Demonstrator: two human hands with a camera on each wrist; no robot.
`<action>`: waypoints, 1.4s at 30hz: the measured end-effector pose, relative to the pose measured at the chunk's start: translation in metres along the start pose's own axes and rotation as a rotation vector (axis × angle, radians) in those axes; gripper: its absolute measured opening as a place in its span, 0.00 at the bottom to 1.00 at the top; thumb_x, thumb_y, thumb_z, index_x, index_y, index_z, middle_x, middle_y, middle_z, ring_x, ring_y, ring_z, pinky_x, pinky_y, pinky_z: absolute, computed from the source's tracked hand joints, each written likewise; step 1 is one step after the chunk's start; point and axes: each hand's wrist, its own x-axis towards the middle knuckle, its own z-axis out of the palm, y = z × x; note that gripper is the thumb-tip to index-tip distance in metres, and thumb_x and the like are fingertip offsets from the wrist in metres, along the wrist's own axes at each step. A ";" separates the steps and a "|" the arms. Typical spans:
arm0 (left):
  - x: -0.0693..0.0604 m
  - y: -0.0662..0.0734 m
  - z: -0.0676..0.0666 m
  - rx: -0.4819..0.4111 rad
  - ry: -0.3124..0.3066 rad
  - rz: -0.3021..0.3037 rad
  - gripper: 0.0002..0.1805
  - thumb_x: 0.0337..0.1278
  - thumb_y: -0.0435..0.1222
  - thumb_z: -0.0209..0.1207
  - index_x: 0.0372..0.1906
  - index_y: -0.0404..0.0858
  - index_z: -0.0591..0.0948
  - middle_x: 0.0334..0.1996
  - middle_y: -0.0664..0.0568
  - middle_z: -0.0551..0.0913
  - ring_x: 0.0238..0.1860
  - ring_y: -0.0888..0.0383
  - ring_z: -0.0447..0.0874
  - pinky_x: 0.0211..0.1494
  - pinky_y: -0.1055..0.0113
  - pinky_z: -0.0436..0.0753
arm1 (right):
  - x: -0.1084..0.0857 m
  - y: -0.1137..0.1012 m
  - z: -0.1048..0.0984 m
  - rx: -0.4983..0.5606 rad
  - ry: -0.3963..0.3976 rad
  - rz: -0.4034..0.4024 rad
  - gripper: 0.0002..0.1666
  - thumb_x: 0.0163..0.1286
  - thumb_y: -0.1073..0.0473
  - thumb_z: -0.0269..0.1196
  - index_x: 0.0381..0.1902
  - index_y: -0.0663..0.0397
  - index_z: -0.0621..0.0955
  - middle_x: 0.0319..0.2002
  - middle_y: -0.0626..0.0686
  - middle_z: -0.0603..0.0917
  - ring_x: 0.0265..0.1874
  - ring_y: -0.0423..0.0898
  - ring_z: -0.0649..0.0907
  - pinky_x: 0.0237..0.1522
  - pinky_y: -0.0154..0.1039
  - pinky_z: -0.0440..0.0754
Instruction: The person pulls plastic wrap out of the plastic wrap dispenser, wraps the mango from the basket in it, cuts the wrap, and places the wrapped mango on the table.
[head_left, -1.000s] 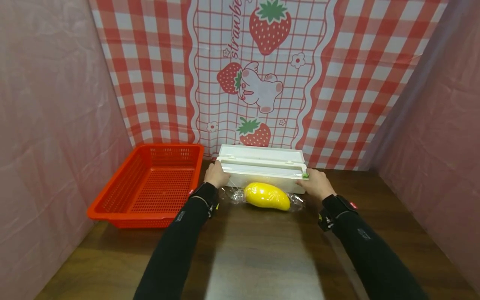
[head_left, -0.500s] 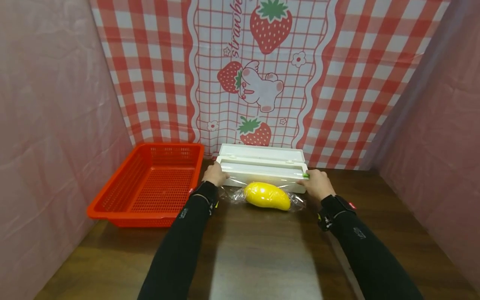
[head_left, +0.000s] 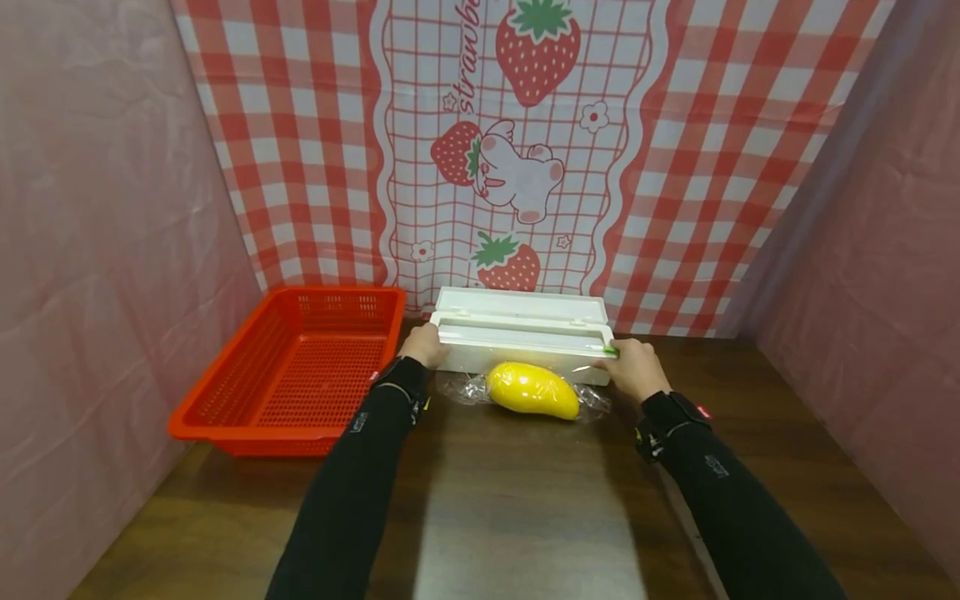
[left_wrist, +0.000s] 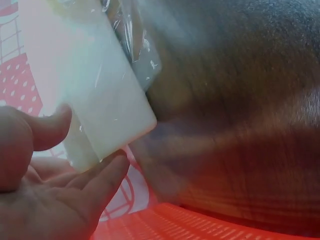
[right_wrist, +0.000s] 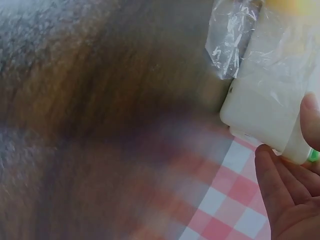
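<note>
A white box (head_left: 468, 358) with its lid (head_left: 521, 303) tipped back stands near the cloth backdrop. My left hand (head_left: 424, 346) grips its left end; in the left wrist view, thumb and fingers of that hand (left_wrist: 65, 192) lie around the end of the box (left_wrist: 112, 85). My right hand (head_left: 636, 369) holds the other end beside a green piece (head_left: 611, 350); the right wrist view has the thumb on the front of the box (right_wrist: 265, 107) and that hand's fingers (right_wrist: 272, 172) at its end. Before the box lies a yellow mango-shaped thing (head_left: 532, 390) in crinkled clear film (head_left: 467, 388).
A red-orange perforated basket (head_left: 288, 433) stands on the left of the wooden table (head_left: 525, 500), close to my left forearm. A checked strawberry cloth (head_left: 697, 167) hangs right behind the box. Pink cloth walls (head_left: 112, 250) rise at both sides.
My left hand has moved slightly left at the box's end. Film that was stretched between the hands half a second ago is less visible. The right hand, box and yellow thing have hardly moved.
</note>
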 end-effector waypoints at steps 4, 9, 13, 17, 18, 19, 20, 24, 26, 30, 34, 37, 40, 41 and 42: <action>0.000 0.002 0.003 -0.009 0.042 -0.025 0.21 0.65 0.37 0.64 0.56 0.26 0.80 0.52 0.33 0.83 0.48 0.39 0.84 0.52 0.49 0.82 | -0.001 0.001 0.001 0.011 0.030 0.006 0.26 0.69 0.53 0.69 0.54 0.70 0.83 0.39 0.63 0.84 0.31 0.53 0.77 0.31 0.41 0.73; -0.003 0.004 0.004 0.004 0.054 -0.030 0.24 0.66 0.38 0.64 0.59 0.25 0.78 0.53 0.33 0.83 0.50 0.38 0.84 0.53 0.50 0.82 | -0.001 0.001 0.000 0.031 0.033 0.017 0.25 0.68 0.53 0.71 0.52 0.69 0.83 0.36 0.61 0.83 0.30 0.54 0.77 0.33 0.44 0.74; -0.005 0.005 0.005 0.012 0.050 -0.032 0.24 0.67 0.37 0.63 0.60 0.25 0.77 0.54 0.33 0.83 0.51 0.38 0.84 0.55 0.50 0.81 | 0.001 0.002 -0.002 0.017 -0.006 0.013 0.29 0.68 0.52 0.70 0.57 0.69 0.80 0.43 0.65 0.84 0.34 0.55 0.77 0.37 0.45 0.76; -0.007 0.007 0.005 0.012 0.052 -0.036 0.24 0.67 0.36 0.64 0.60 0.25 0.76 0.54 0.32 0.82 0.51 0.38 0.84 0.55 0.50 0.81 | 0.004 0.003 -0.004 0.018 -0.072 0.012 0.34 0.70 0.53 0.69 0.65 0.69 0.75 0.47 0.66 0.82 0.35 0.55 0.77 0.34 0.42 0.74; -0.007 0.007 0.004 0.013 0.054 -0.034 0.24 0.67 0.36 0.64 0.60 0.25 0.76 0.54 0.32 0.82 0.51 0.38 0.84 0.55 0.49 0.81 | 0.004 0.003 -0.005 0.022 -0.085 0.017 0.34 0.70 0.53 0.68 0.65 0.70 0.75 0.48 0.66 0.81 0.35 0.55 0.76 0.33 0.42 0.74; -0.008 0.008 0.004 0.013 0.055 -0.033 0.24 0.67 0.36 0.63 0.60 0.25 0.76 0.53 0.32 0.82 0.51 0.38 0.84 0.55 0.49 0.81 | 0.005 0.004 -0.005 0.021 -0.092 0.020 0.33 0.71 0.53 0.68 0.65 0.70 0.75 0.48 0.66 0.82 0.35 0.55 0.77 0.33 0.41 0.73; -0.008 0.008 0.004 0.014 0.056 -0.033 0.24 0.67 0.36 0.63 0.61 0.24 0.75 0.53 0.32 0.82 0.51 0.38 0.84 0.55 0.49 0.81 | 0.005 0.004 -0.005 0.024 -0.095 0.021 0.35 0.71 0.53 0.68 0.67 0.71 0.74 0.52 0.68 0.82 0.36 0.55 0.77 0.34 0.41 0.74; -0.009 0.008 0.003 0.024 0.062 -0.023 0.25 0.67 0.36 0.63 0.61 0.23 0.75 0.53 0.31 0.82 0.50 0.37 0.84 0.55 0.49 0.81 | 0.005 0.005 -0.004 0.039 -0.091 0.022 0.39 0.71 0.52 0.67 0.70 0.72 0.69 0.62 0.71 0.77 0.43 0.58 0.78 0.39 0.43 0.77; -0.008 0.007 0.004 0.029 0.062 -0.020 0.25 0.67 0.36 0.63 0.61 0.23 0.75 0.53 0.31 0.82 0.51 0.37 0.84 0.55 0.49 0.81 | 0.005 0.007 -0.003 0.053 -0.085 0.021 0.41 0.71 0.52 0.67 0.71 0.72 0.68 0.65 0.72 0.74 0.47 0.59 0.78 0.42 0.45 0.77; -0.005 0.007 0.004 0.032 0.047 -0.013 0.24 0.68 0.36 0.62 0.61 0.24 0.76 0.54 0.32 0.82 0.51 0.38 0.84 0.55 0.49 0.81 | 0.004 0.013 -0.001 0.103 -0.052 0.038 0.43 0.70 0.49 0.68 0.71 0.71 0.67 0.67 0.71 0.71 0.50 0.59 0.77 0.43 0.46 0.75; -0.001 0.008 0.004 0.039 0.016 -0.015 0.22 0.68 0.36 0.62 0.59 0.25 0.77 0.54 0.33 0.82 0.50 0.39 0.84 0.55 0.50 0.81 | 0.001 0.018 0.001 0.160 -0.015 0.046 0.43 0.69 0.48 0.69 0.71 0.69 0.68 0.66 0.69 0.73 0.42 0.56 0.78 0.36 0.42 0.74; -0.001 0.011 0.002 0.087 -0.005 -0.016 0.21 0.68 0.35 0.60 0.59 0.24 0.77 0.54 0.32 0.82 0.51 0.39 0.83 0.57 0.49 0.80 | 0.001 0.020 0.004 0.198 0.002 0.049 0.43 0.68 0.49 0.70 0.71 0.68 0.69 0.62 0.69 0.77 0.29 0.51 0.80 0.28 0.38 0.74; -0.005 0.017 -0.003 0.167 -0.014 -0.020 0.25 0.69 0.34 0.56 0.63 0.22 0.73 0.57 0.29 0.79 0.55 0.36 0.81 0.59 0.47 0.79 | 0.003 0.022 0.006 0.211 0.008 0.044 0.43 0.68 0.48 0.70 0.71 0.67 0.69 0.61 0.69 0.78 0.22 0.45 0.79 0.24 0.35 0.74; -0.007 0.021 -0.005 0.195 -0.013 -0.027 0.26 0.69 0.34 0.54 0.65 0.21 0.71 0.58 0.29 0.78 0.57 0.36 0.80 0.60 0.47 0.79 | 0.003 0.023 0.007 0.214 0.011 0.042 0.43 0.68 0.48 0.70 0.70 0.67 0.70 0.62 0.69 0.78 0.21 0.44 0.78 0.24 0.35 0.74; -0.009 0.024 -0.006 0.222 -0.011 -0.031 0.26 0.70 0.34 0.53 0.66 0.21 0.70 0.59 0.28 0.77 0.58 0.35 0.79 0.61 0.46 0.78 | 0.004 0.023 0.008 0.215 0.012 0.041 0.42 0.68 0.48 0.70 0.70 0.67 0.70 0.62 0.69 0.78 0.21 0.43 0.79 0.23 0.35 0.75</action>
